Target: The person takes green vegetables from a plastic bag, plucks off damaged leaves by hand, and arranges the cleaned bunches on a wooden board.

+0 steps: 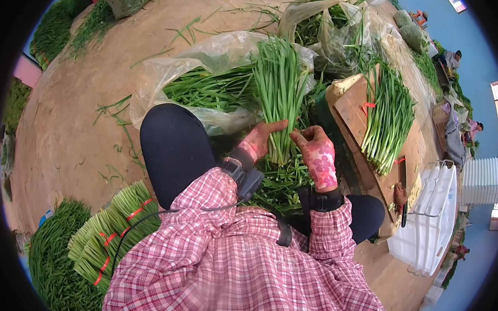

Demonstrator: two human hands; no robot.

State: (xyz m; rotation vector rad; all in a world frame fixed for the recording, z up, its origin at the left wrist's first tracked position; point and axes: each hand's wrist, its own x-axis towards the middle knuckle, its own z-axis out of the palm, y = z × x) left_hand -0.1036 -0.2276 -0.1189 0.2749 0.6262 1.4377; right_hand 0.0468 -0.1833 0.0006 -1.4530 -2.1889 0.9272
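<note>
My left hand (261, 138), in a flowered fingerless glove, grips a bunch of green garlic chives (279, 86) near its pale stem ends. At the bunch's right edge is my right hand (315, 151), thumb and index finger pinched together; whether a stem is between them cannot be told. Under my hands lies a heap of loose green leaves (283, 185). Behind the bunch, an open clear plastic bag (219, 51) holds more chives (212, 88). Another pile of chives (388, 119) lies on a wooden board (351, 105) to the right, beside a red tie (368, 106).
A knife (403, 202) lies on the board's near end. White plastic crates (430, 215) stand at right. Bundles with red ties (114, 229) lie at lower left. Another full plastic bag (331, 35) is at the top. Several people sit far off at right.
</note>
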